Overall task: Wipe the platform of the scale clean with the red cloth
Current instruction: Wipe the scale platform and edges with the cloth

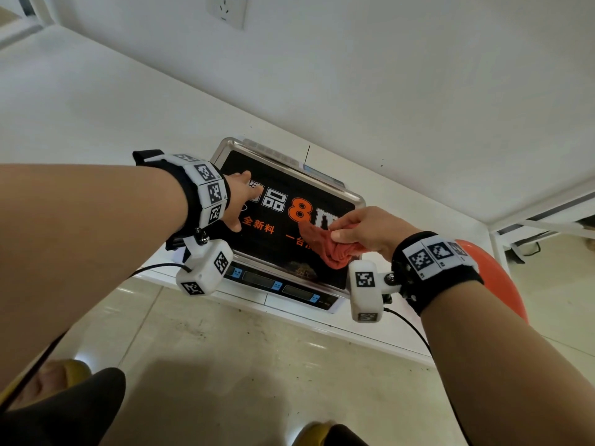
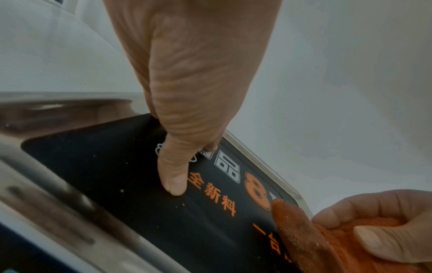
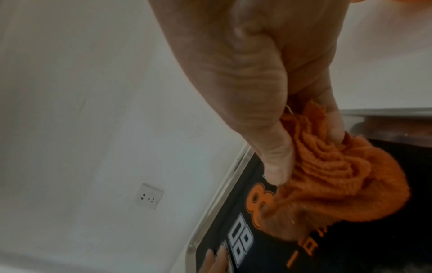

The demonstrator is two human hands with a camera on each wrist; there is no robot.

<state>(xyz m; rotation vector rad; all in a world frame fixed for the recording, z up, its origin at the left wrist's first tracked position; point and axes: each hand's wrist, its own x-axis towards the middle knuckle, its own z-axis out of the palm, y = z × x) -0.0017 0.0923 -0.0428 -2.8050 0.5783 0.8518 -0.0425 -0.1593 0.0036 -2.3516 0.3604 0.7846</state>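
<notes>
Platform (image 1: 325, 185) print reads "8" and "全新料"; right hand (image 1: 363, 230) grip bunches red cloth (image 1: 325, 246), left hand (image 1: 236, 201) presses flat.

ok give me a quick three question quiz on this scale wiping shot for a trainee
1. True or false: the left hand holds the red cloth.
2. Which orange digit is printed on the scale platform?
3. The socket is: A) on the wall, B) on the floor.

Key:
1. False; the right hand grips it, the left presses flat on the platform.
2. 8
3. A
</notes>
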